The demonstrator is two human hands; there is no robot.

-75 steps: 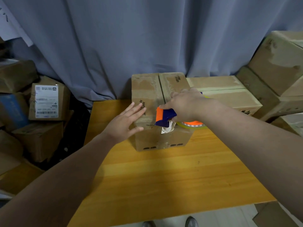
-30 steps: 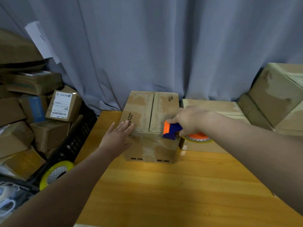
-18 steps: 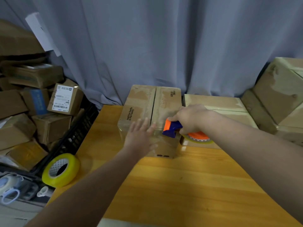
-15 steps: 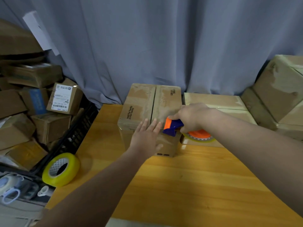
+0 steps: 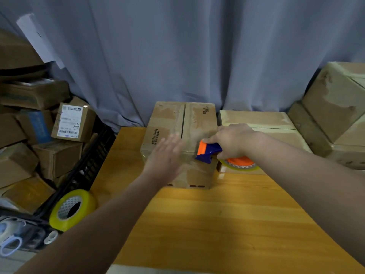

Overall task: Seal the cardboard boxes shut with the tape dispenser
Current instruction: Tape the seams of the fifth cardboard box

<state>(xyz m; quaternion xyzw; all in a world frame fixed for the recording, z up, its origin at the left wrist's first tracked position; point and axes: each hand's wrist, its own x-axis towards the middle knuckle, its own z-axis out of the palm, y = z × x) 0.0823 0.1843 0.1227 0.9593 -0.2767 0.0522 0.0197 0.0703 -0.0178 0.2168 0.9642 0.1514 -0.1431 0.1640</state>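
A brown cardboard box point(image 5: 167, 119) stands at the back of the wooden table point(image 5: 217, 224), its two top flaps meeting in a dark seam. My right hand point(image 5: 233, 141) grips the orange and blue tape dispenser point(image 5: 209, 153) at the box's near right corner; its yellowish tape roll point(image 5: 239, 165) hangs beside the box. My left hand point(image 5: 167, 155), blurred with fingers straight and spread, lies flat over the box's near top edge and front face. Whether tape covers the seam is not plain.
A second, flatter box point(image 5: 256, 121) lies to the right of the first. Larger boxes point(image 5: 335, 107) are piled at the far right. On the left are stacked parcels point(image 5: 73, 123), a black crate point(image 5: 90, 165), a loose yellow tape roll point(image 5: 71, 209) and scissors point(image 5: 9, 246). A grey curtain hangs behind.
My left hand has slid from the box's left side across to its near front edge, moving fast. My right hand and the dispenser stay at the near right corner.
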